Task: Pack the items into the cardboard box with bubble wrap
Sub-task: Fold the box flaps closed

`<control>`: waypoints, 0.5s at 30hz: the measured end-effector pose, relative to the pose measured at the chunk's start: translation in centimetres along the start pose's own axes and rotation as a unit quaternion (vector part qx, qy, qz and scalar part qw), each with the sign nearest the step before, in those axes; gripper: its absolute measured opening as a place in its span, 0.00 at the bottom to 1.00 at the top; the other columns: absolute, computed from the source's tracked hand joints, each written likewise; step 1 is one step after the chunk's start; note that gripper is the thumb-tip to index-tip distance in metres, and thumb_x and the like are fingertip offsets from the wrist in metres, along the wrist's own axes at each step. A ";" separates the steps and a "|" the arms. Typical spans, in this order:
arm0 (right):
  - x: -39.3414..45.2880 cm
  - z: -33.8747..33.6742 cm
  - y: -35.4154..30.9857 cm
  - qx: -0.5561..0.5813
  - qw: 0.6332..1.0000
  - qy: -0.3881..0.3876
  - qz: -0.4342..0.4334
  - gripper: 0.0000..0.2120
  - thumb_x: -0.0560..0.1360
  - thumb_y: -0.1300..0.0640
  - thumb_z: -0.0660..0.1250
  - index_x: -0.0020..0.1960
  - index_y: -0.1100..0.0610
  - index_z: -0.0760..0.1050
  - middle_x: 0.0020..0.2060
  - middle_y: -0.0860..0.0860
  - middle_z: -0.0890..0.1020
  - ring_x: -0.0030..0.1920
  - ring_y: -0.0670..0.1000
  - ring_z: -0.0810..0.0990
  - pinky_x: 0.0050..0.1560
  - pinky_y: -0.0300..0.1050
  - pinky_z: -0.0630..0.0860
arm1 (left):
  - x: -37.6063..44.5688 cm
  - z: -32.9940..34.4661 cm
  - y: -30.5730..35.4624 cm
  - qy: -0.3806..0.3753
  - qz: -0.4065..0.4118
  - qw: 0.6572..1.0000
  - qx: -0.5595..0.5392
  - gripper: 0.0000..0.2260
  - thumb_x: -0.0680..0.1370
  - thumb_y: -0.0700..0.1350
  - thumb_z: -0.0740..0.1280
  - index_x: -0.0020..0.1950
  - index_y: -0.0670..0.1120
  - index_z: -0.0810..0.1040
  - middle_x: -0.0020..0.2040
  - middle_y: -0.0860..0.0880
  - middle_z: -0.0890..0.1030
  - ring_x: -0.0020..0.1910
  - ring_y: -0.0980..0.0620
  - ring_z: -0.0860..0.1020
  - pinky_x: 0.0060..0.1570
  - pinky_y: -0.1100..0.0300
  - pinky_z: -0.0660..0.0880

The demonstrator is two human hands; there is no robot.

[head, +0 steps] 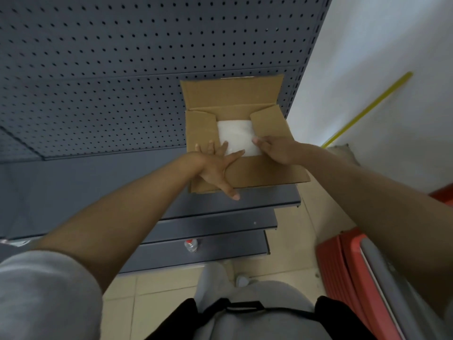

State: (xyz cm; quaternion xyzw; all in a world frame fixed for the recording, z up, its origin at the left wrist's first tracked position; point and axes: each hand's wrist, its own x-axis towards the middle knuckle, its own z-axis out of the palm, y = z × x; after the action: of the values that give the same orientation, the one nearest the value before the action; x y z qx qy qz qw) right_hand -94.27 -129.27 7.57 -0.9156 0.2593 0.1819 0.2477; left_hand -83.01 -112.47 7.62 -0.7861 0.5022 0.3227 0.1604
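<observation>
Packing looks nearly done: bubble wrap (239, 136) covers the contents of the cardboard box (230, 99). My left hand (215, 165) presses flat, fingers spread, on the near flap; my right hand (277, 149) grips the right flap, with 2 flaps left to fold.

brown cardboard box (245, 173), white bubble wrap (236, 134)

No readable text, label or number shows on the cardboard box (245, 173) or the shelving (122, 69).

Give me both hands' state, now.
Left hand: open, fingers spread flat, pressing the brown cardboard box's near flap.
Right hand: fingers curled on the box's right flap; grip unclear.
</observation>
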 end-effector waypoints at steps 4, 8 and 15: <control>-1.3 -2.6 0.0 0.062 0.997 -0.023 -0.041 0.36 0.77 0.34 0.38 0.77 0.56 0.53 0.76 0.53 0.57 0.76 0.55 0.56 0.74 0.51 0.51 | -1.3 -2.0 -1.5 -0.017 0.051 0.993 -0.102 0.45 0.66 0.72 0.65 0.76 0.62 0.48 0.78 0.54 0.50 0.77 0.45 0.48 0.74 0.45 0.49; -1.3 -5.2 0.8 0.090 0.995 -0.048 -0.004 0.41 0.72 0.27 0.38 0.70 0.51 0.68 0.65 0.51 0.75 0.68 0.53 0.69 0.72 0.53 0.59 | -2.8 -4.0 -2.4 -0.003 0.064 0.971 -0.232 0.28 0.73 0.69 0.59 0.71 0.62 0.67 0.74 0.57 0.65 0.73 0.54 0.62 0.67 0.59 0.55; -0.4 -5.3 1.7 -0.077 0.960 0.241 -0.120 0.30 0.80 0.38 0.47 0.45 0.59 0.77 0.40 0.54 0.81 0.42 0.55 0.79 0.43 0.47 0.75 | -2.0 -6.5 -2.9 0.133 -0.058 0.980 -0.136 0.39 0.69 0.74 0.51 0.64 0.47 0.77 0.62 0.47 0.78 0.60 0.47 0.75 0.64 0.51 0.69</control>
State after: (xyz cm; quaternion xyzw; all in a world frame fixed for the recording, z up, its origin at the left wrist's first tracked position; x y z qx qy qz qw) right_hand -94.45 -133.24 11.43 -0.9729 0.1850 -0.0558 0.1266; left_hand -78.77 -113.57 13.56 -0.8644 0.4239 0.2703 0.0021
